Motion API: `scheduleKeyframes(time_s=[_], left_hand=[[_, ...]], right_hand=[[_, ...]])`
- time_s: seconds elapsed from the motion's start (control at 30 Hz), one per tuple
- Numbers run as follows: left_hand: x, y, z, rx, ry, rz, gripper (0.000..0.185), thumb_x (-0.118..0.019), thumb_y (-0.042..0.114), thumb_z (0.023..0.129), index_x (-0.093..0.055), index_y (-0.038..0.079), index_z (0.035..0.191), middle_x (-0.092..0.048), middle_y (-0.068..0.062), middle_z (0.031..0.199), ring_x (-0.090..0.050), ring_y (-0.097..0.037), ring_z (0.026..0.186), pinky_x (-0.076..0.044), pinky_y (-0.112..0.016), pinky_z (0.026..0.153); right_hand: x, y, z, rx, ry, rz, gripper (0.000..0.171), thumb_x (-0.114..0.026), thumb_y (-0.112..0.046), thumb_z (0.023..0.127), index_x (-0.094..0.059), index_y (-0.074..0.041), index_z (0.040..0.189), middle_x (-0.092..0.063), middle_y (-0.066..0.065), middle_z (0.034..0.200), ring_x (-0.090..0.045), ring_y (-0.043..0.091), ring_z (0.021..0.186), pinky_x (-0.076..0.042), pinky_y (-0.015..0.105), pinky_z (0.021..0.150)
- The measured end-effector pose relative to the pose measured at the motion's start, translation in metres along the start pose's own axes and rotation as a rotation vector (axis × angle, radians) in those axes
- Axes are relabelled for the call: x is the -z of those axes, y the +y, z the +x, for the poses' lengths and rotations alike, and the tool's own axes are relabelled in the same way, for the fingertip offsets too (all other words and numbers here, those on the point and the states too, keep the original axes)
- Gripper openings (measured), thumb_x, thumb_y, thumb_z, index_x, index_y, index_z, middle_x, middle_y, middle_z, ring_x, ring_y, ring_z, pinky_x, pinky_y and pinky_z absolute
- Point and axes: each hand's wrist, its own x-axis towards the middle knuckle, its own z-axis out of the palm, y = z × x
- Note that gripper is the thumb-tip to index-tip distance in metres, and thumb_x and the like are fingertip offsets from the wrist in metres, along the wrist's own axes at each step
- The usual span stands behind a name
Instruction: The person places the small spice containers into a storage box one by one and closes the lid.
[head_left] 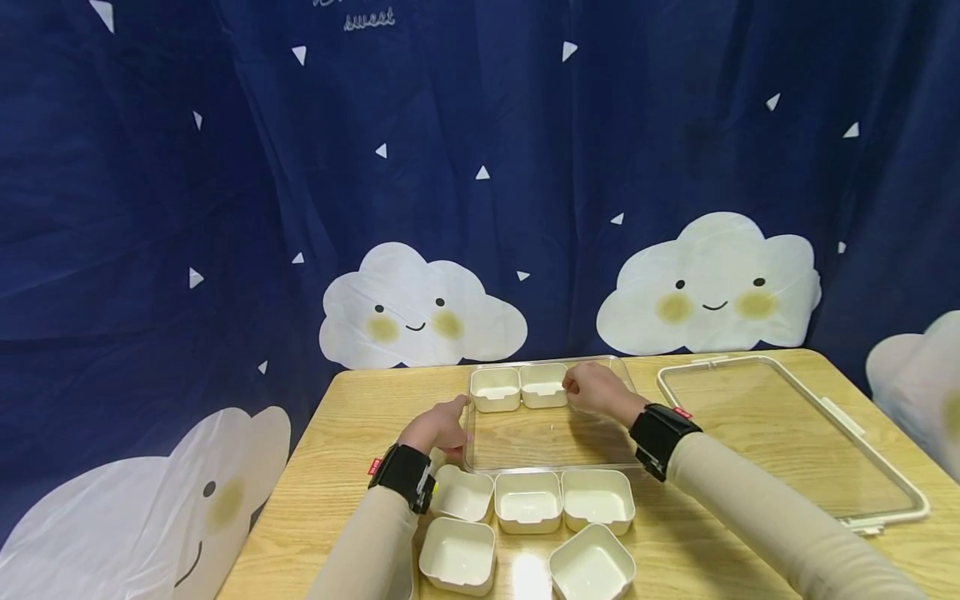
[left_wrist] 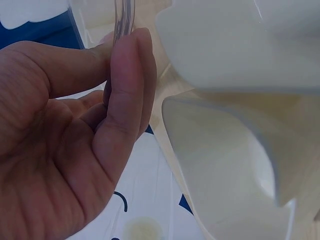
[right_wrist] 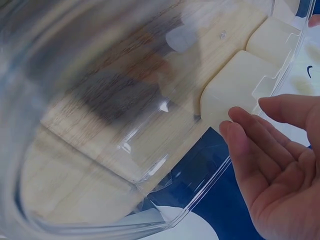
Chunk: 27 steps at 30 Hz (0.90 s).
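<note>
1. The clear tray (head_left: 551,442) lies on the desk (head_left: 352,425), its lid (head_left: 787,433) set apart to the right.
2. Two cream cups (head_left: 519,387) sit side by side along the tray's far edge, so filling looks barely begun; the rest of its floor is bare.
3. Five loose cups (head_left: 528,500) wait on the desk just before the tray.
4. The left hand (head_left: 438,427) pinches the tray's left rim, thumb and fingers together on it.
5. The right hand (head_left: 596,388) touches the second cup's side, fingers relaxed, its grip apart.
</note>
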Motion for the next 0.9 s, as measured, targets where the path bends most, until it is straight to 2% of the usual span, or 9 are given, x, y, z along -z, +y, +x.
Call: scheduleKeyframes(time_s=[0.37,0.47,0.57,0.63,0.7,0.8,0.9], left_hand=[[0.0,0.0,-0.001,0.0,0.007,-0.016,0.07,-0.07,0.002,0.093,-0.036,0.005,0.154,-0.061,-0.025,0.127,-0.066,-0.016,0.061,-0.055,-0.029,0.064],[0.001,-0.002,0.0,0.012,0.004,-0.03,0.07,-0.07,0.002,0.093,-0.036,0.005,0.154,-0.061,-0.025,0.128,-0.066,-0.016,0.061,-0.055,-0.028,0.063],[0.004,-0.003,-0.001,0.006,0.001,-0.051,0.071,-0.07,0.0,0.093,-0.036,0.005,0.154,-0.061,-0.026,0.126,-0.066,-0.015,0.06,-0.056,-0.028,0.06],[0.005,-0.004,-0.002,-0.005,0.002,-0.052,0.071,-0.07,-0.001,0.092,-0.036,0.004,0.154,-0.061,-0.025,0.125,-0.065,-0.015,0.059,-0.056,-0.027,0.059],[0.005,-0.004,-0.002,-0.011,-0.001,-0.052,0.071,-0.07,-0.001,0.093,-0.035,0.004,0.154,-0.061,-0.025,0.124,-0.064,-0.015,0.058,-0.055,-0.027,0.058],[0.003,-0.005,0.0,-0.012,-0.001,-0.041,0.07,-0.069,0.001,0.094,-0.035,0.004,0.154,-0.06,-0.025,0.127,-0.064,-0.014,0.059,-0.055,-0.027,0.058],[0.001,-0.005,0.002,-0.007,-0.008,-0.039,0.069,-0.069,0.002,0.095,-0.035,0.005,0.155,-0.06,-0.025,0.129,-0.066,-0.015,0.06,-0.055,-0.027,0.06]], right_hand=[[0.0,0.001,-0.003,0.054,-0.057,0.09,0.026,-0.065,-0.001,0.084,-0.068,0.006,0.109,-0.076,0.013,0.094,-0.073,0.03,0.09,-0.056,0.043,0.081],[0.004,0.001,-0.005,0.099,-0.034,0.167,0.03,-0.065,0.001,0.087,-0.063,0.009,0.116,-0.075,0.017,0.093,-0.073,0.031,0.085,-0.058,0.043,0.078],[0.013,-0.005,-0.013,0.143,0.012,0.225,0.031,-0.065,0.003,0.089,-0.061,0.008,0.12,-0.073,0.013,0.086,-0.07,0.023,0.074,-0.057,0.036,0.07],[0.023,-0.013,-0.025,0.185,0.023,0.231,0.026,-0.065,0.002,0.091,-0.064,0.004,0.116,-0.069,0.007,0.08,-0.064,0.016,0.068,-0.054,0.031,0.064],[0.033,-0.019,-0.041,0.244,-0.002,0.213,0.018,-0.065,0.001,0.092,-0.068,0.0,0.11,-0.064,0.0,0.076,-0.058,0.008,0.064,-0.05,0.026,0.06],[0.045,-0.026,-0.074,0.355,-0.108,0.199,0.007,-0.066,-0.003,0.094,-0.071,-0.006,0.098,-0.057,-0.007,0.072,-0.049,0.001,0.062,-0.046,0.022,0.057],[0.049,-0.027,-0.111,0.39,-0.228,0.21,0.005,-0.068,-0.007,0.095,-0.073,-0.009,0.095,-0.052,-0.013,0.069,-0.043,-0.004,0.061,-0.043,0.02,0.056]])
